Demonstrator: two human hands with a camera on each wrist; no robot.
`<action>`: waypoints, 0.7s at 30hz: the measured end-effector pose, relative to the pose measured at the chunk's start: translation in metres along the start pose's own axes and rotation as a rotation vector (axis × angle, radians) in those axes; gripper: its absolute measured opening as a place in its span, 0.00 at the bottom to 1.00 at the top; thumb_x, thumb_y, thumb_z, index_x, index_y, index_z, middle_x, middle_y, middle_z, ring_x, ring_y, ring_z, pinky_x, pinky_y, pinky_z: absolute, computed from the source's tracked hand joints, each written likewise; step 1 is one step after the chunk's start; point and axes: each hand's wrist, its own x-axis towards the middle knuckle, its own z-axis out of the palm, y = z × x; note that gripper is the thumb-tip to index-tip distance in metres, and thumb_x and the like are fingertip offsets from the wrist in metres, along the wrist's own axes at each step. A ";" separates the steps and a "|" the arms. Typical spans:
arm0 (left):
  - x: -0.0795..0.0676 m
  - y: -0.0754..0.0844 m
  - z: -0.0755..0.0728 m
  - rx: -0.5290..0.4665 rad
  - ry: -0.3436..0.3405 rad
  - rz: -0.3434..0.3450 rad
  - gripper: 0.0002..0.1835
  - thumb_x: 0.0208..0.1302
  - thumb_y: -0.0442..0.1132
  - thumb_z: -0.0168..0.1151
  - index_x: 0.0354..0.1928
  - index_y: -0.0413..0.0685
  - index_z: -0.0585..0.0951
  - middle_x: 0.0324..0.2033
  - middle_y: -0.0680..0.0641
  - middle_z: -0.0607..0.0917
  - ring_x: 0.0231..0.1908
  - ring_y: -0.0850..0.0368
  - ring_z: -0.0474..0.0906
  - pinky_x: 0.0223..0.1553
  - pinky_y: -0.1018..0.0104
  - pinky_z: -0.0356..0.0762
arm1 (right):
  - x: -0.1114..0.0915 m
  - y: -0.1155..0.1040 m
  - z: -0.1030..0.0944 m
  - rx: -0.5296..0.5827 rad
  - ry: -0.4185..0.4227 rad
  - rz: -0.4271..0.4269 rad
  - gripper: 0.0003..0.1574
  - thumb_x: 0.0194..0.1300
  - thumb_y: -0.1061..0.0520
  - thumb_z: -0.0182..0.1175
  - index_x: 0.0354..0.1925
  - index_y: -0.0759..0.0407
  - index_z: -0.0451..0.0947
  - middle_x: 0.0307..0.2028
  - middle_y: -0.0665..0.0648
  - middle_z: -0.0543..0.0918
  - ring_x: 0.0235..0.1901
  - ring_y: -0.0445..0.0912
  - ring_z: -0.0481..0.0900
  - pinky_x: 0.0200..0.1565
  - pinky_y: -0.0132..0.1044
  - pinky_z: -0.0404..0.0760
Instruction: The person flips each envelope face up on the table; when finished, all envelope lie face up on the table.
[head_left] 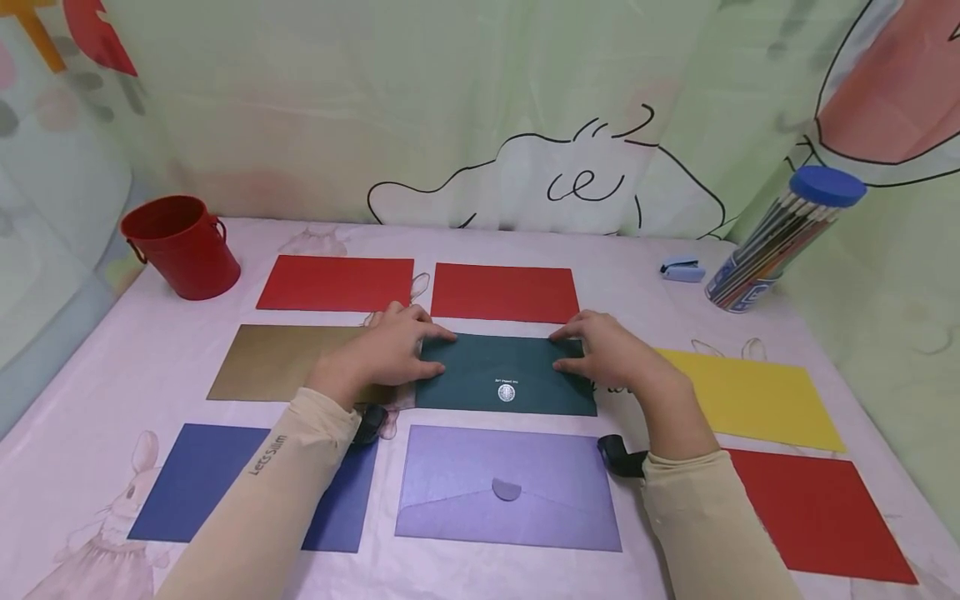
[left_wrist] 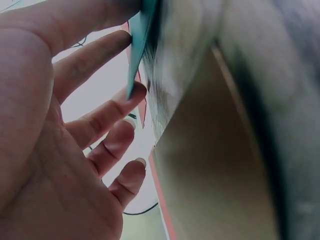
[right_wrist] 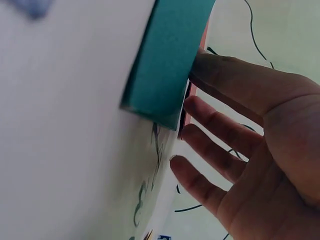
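A dark green envelope with a white round emblem and small upside-down print lies in the middle of the head view. My left hand pinches its left side, thumb and forefinger reaching over the face. On the opposite side, my right hand pinches the upper right part. In the left wrist view, fingers stand against the green edge. The right wrist view has the green corner beside the thumb, other fingers spread loosely. Just below lies a purple envelope with a half-round tab. A gold envelope is partly behind my left hand.
Two red envelopes lie in the back row. A blue one is partly under my left forearm; yellow and red ones lie right. A red bucket, blue stapler and pencil jar stand farther back.
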 end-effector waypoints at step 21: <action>0.001 0.002 0.000 0.010 0.024 0.005 0.31 0.57 0.49 0.74 0.64 0.59 0.80 0.60 0.45 0.73 0.59 0.48 0.65 0.58 0.49 0.65 | -0.001 -0.003 0.000 -0.002 -0.030 0.017 0.33 0.64 0.56 0.70 0.64 0.66 0.76 0.61 0.71 0.70 0.62 0.64 0.68 0.55 0.53 0.79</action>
